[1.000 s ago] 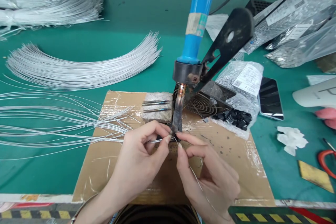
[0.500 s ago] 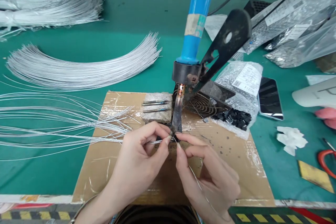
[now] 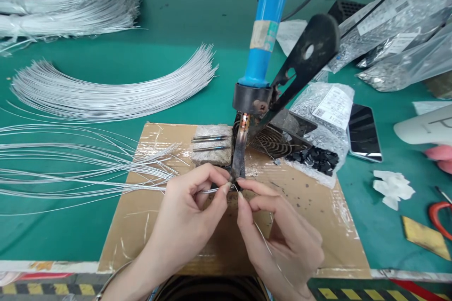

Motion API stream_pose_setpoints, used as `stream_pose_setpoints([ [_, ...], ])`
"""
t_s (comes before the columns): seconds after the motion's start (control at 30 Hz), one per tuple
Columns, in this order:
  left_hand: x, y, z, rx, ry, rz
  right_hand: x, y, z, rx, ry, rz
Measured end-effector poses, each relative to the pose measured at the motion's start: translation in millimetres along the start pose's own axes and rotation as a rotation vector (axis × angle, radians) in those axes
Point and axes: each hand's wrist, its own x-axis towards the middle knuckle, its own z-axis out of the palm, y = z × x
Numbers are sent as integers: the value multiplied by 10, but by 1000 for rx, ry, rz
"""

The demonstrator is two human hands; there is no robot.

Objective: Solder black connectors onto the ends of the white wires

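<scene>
My left hand (image 3: 192, 214) pinches the end of a thin grey wire (image 3: 148, 188) that runs in from the left. My right hand (image 3: 278, 233) pinches a thin strand of solder wire (image 3: 265, 243) that trails back under its palm. Both fingertips meet at the tip (image 3: 239, 162) of a blue-handled soldering iron (image 3: 266, 23), which stands tilted in a black metal stand (image 3: 300, 66). All this is over a taped cardboard sheet (image 3: 310, 216).
Loose grey wires (image 3: 70, 164) fan out at the left, with a curved bundle (image 3: 106, 91) and more bundles behind. A sponge block (image 3: 212, 143) with metal tips, a bag of black parts (image 3: 318, 157), a phone (image 3: 363, 131), foil bags (image 3: 395, 33) and red-handled scissors (image 3: 439, 216) lie around.
</scene>
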Motion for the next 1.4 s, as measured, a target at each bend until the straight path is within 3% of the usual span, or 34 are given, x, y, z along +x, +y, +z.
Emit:
stream_pose_setpoints([
  [0.77, -7, 10, -10, 7, -28, -30, -19, 19, -6, 79, -33, 33],
  [0.9, -48, -34, -28, 66, -43, 5, -85, 89, -48, 143, -38, 178],
  [1.0, -117, -89, -30, 143, -40, 55, -116, 156, -111, 23, -42, 315],
  [1.13, -246, -116, -19, 238, -96, 139, -128, 202, -170, -19, -269, 205],
  [1.27, -367, -90, -84, 370, -152, 215, -163, 239, -220, 123, -337, 134],
  [1.4, -432, -215, -396, 645, 19, 347, -208, 337, -313, 173, -375, -3],
])
